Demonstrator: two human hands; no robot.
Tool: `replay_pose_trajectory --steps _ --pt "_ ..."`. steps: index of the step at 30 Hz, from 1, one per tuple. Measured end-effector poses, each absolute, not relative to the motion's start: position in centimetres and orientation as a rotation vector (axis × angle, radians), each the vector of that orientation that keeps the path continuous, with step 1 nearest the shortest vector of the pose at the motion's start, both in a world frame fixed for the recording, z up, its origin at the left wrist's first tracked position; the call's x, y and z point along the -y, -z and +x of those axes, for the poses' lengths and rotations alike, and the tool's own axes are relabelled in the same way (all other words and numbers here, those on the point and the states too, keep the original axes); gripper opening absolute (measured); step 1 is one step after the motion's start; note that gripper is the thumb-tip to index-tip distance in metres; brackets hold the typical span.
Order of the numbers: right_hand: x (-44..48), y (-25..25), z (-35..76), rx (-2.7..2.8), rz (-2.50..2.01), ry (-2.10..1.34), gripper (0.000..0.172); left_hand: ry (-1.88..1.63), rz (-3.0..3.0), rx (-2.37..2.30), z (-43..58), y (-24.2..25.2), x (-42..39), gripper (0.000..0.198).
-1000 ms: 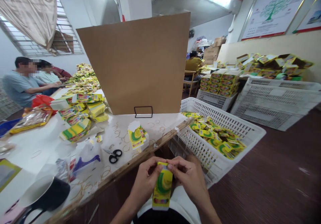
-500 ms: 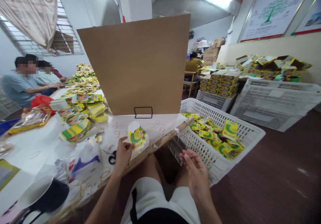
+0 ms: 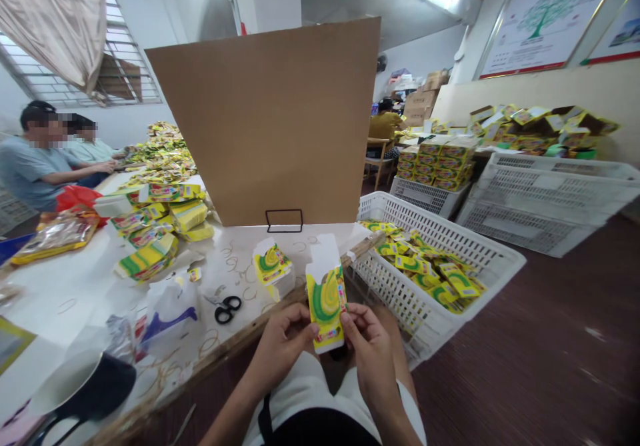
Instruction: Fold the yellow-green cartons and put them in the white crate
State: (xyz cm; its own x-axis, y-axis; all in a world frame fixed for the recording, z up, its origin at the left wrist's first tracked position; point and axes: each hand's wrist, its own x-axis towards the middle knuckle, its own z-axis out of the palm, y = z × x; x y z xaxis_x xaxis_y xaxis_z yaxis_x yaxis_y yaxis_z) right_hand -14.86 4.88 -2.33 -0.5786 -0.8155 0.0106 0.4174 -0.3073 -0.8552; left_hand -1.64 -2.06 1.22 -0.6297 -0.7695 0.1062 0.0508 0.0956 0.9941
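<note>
Over my lap, in front of the table edge, I hold a small yellow and green box [image 3: 326, 303] upright, its white top flap standing open. My left hand [image 3: 286, 336] pinches its lower left side. My right hand [image 3: 369, 333] grips the right side, near the lower corner. On the table just beyond lies a small stack of flat box blanks [image 3: 273, 265] in the same print. The white basket [image 3: 500, 254] to the right holds many filled-looking yellow boxes [image 3: 423, 266].
A large cardboard sheet [image 3: 270, 126] stands upright on the table [image 3: 240, 239], held by a black wire stand [image 3: 284, 221]. Scissors [image 3: 228, 309], rubber bands, bundled blanks [image 3: 150, 256] and a dark mug [image 3: 95, 386] lie left. Co-workers [image 3: 37, 159] sit at the far left.
My left hand has left the stack and come to my lap with one box. My right hand has moved left and now grips its other side. The box has opened out.
</note>
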Motion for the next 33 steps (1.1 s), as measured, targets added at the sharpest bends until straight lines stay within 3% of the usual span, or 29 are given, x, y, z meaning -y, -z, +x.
replay_pose_trajectory --steps 7,13,23,29,33 --pt "-5.2 1.4 -14.3 -0.871 -0.557 1.756 0.027 2.022 0.454 1.387 -1.5 -2.0 2.1 0.053" --pt "-5.2 1.1 -14.4 -0.983 -0.68 1.763 0.024 2.079 0.475 1.282 -1.7 -1.8 1.8 0.05" --pt "-5.5 1.9 -13.7 -1.304 -0.802 1.802 0.029 1.74 0.757 1.42 -2.7 -0.8 1.7 0.033" --pt "-5.4 1.7 -14.2 -1.402 -0.994 1.819 0.018 1.553 0.697 1.538 -2.3 -0.8 1.2 0.061" --pt "-5.5 1.5 -15.2 -1.378 -1.108 1.844 0.043 1.646 0.606 1.661 -1.8 -0.9 1.1 0.059"
